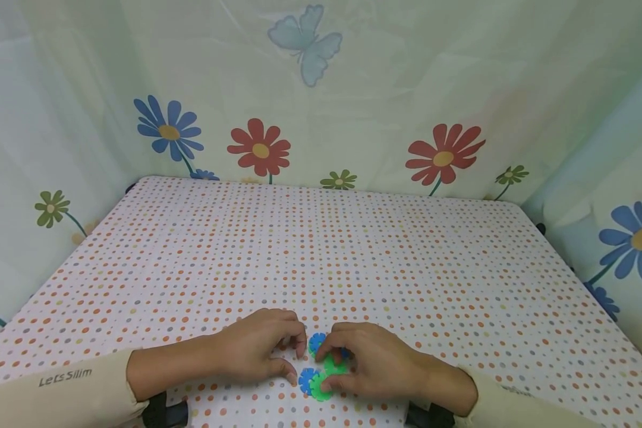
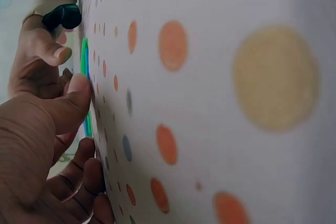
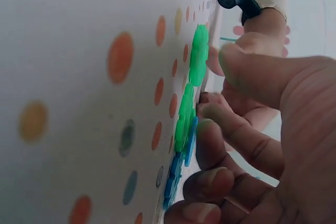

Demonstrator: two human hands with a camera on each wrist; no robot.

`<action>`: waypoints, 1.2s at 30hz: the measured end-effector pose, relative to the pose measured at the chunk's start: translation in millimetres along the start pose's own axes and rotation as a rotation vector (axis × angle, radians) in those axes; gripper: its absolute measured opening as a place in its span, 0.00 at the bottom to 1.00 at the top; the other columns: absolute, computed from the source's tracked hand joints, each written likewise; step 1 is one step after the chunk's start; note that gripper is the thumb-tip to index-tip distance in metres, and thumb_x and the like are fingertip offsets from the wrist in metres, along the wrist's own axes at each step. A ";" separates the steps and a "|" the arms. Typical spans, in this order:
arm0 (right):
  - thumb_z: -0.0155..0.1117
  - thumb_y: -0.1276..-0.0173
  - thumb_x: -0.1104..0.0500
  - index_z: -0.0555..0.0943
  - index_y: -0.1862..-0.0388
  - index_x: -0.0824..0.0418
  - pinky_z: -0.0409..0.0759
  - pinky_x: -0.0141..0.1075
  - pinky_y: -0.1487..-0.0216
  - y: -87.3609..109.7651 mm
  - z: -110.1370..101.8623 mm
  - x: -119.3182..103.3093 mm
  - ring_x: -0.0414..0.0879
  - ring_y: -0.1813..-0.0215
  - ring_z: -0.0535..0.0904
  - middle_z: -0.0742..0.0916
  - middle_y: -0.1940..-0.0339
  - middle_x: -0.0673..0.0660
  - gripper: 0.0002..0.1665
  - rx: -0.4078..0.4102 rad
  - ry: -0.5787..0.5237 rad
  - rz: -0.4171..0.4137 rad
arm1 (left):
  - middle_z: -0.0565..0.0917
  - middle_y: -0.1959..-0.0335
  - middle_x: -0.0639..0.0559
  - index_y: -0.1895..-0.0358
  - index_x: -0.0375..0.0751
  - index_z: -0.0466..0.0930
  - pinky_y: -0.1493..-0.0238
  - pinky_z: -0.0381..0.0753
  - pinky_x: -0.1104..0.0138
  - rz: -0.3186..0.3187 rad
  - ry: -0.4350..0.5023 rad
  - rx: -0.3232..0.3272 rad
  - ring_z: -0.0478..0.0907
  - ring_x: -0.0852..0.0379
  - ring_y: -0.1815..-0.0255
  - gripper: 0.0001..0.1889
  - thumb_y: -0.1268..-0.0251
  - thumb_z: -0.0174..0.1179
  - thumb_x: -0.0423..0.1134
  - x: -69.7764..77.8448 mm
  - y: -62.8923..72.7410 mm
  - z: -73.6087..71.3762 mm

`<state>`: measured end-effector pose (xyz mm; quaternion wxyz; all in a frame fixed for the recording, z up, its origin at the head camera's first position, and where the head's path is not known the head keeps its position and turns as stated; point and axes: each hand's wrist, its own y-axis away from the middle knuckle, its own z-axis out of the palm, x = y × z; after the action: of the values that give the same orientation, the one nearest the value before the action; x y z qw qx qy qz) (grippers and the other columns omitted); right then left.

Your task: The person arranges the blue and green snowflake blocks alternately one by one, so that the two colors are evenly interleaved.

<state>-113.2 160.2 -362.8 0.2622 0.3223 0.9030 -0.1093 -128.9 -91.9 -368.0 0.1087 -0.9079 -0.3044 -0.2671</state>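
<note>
A small cluster of flat, notched plastic discs lies on the dotted tabletop between my hands. In the head view, a green disc [image 1: 319, 389] overlaps a blue disc [image 1: 307, 381] at the front, and another green disc [image 1: 334, 367] sits behind them. Farther back is a second blue disc [image 1: 317, 341]. My right hand [image 1: 377, 362] arches over the cluster, thumb tip at the front green disc and fingers bent loosely, partly hiding the discs. Just left of the cluster, my left hand [image 1: 262, 345] holds nothing, its thumb and fingers spread apart. The right wrist view shows a green disc [image 3: 198, 56] lying flat.
The table [image 1: 321, 249] has a white cloth with coloured dots. Behind and beside it hang pale curtains [image 1: 374, 77] printed with flowers and a butterfly. Dark wrist-worn devices sit under both cuffs, the left one [image 1: 166, 411] close to the table.
</note>
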 end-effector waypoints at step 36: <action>0.75 0.41 0.45 0.87 0.56 0.45 0.68 0.22 0.68 13.3 -4.3 -5.9 0.26 0.70 0.67 0.76 0.68 0.35 0.15 -0.021 0.150 0.001 | 0.77 0.63 0.68 0.59 0.59 0.82 0.56 0.73 0.78 0.066 -0.025 0.000 0.72 0.75 0.61 0.14 0.49 0.73 0.51 10.0 -4.4 9.3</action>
<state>-102.6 168.8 -356.4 0.1971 0.3273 0.9211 -0.0751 -120.9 -80.1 -370.1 0.1134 -0.9207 -0.2757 -0.2519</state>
